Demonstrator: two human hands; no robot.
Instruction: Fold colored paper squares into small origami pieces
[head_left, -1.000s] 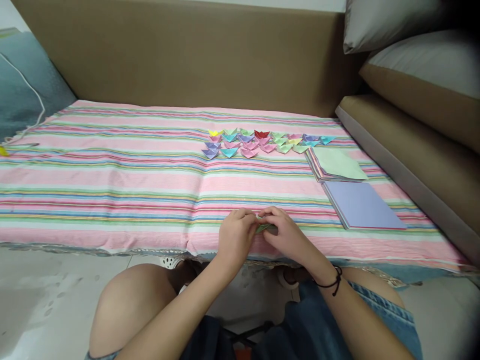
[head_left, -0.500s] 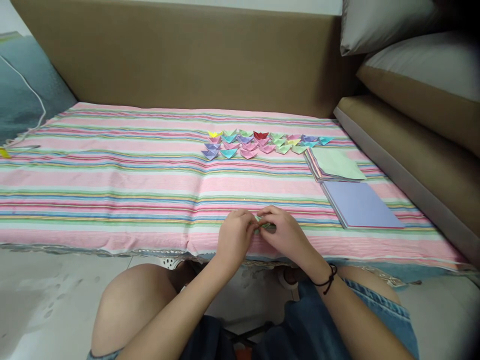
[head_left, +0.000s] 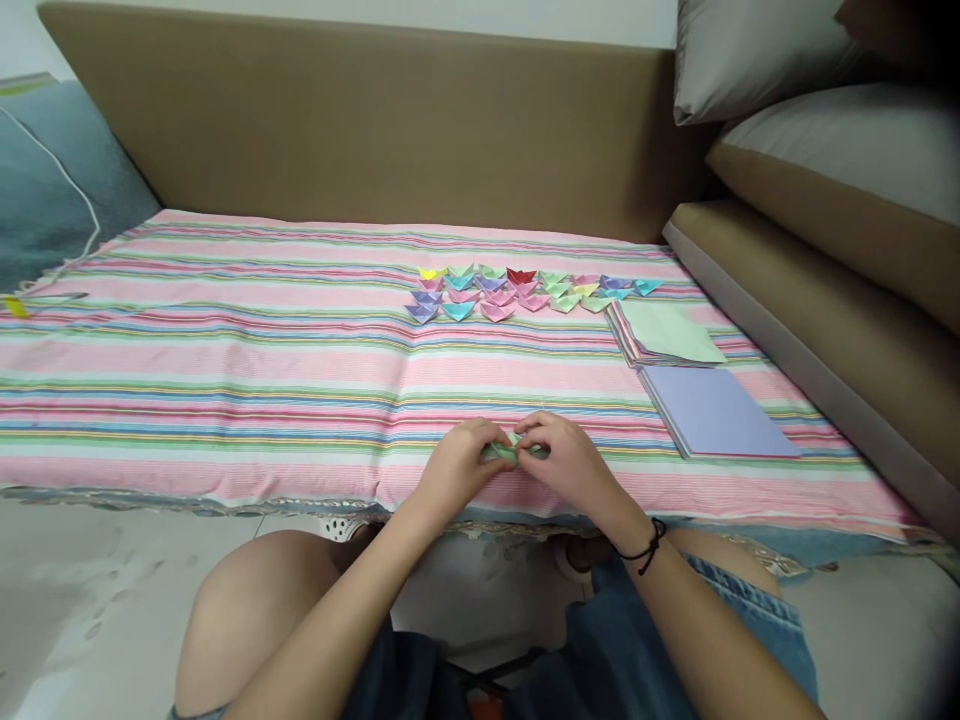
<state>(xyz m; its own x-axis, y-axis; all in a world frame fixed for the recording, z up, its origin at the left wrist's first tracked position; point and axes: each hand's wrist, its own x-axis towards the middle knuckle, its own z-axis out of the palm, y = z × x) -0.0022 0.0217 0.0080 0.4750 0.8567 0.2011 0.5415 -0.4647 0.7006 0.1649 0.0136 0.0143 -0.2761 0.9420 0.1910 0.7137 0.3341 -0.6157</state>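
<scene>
Both hands meet over the front part of the striped cloth, pinching a small piece of folded green paper (head_left: pixel 501 455). My left hand (head_left: pixel 461 458) grips its left side between thumb and fingers. From the right, my right hand (head_left: pixel 562 455) pinches the other side. Fingers cover much of the paper, so its full shape is hidden. Farther back lie several folded paper boats (head_left: pixel 496 312) in close rows, in pink, blue, purple, green, yellow and red.
A stack of light green paper (head_left: pixel 671 332) and a stack of purple paper (head_left: pixel 720 410) lie to the right. Brown cushions (head_left: pixel 810 320) line the right side, and a brown backrest (head_left: pixel 375 120) the back. A white cable (head_left: pixel 79 190) runs at far left.
My left hand has shifted slightly left and turned, and more of the green paper shows between the hands. My right hand stays in nearly the same place.
</scene>
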